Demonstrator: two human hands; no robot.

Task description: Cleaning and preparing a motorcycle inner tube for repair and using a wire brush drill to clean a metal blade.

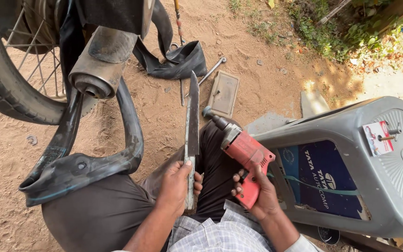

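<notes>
A motorcycle wheel [5,79] with its exhaust pipe [100,65] fills the upper left, a black inner tube [89,161] drapes over the person's knee, and a grey plastic tub [374,172] lies tipped at the right on the dirt ground [267,88]. The left hand [176,186] holds a long flat metal strip [192,135] upright over the lap, fingers [197,177] wrapped tight around its lower end, seemingly to steady it. The right hand [257,191] grips a red power drill [243,156], fingers closed on the handle, its tip angled toward the strip.
</notes>
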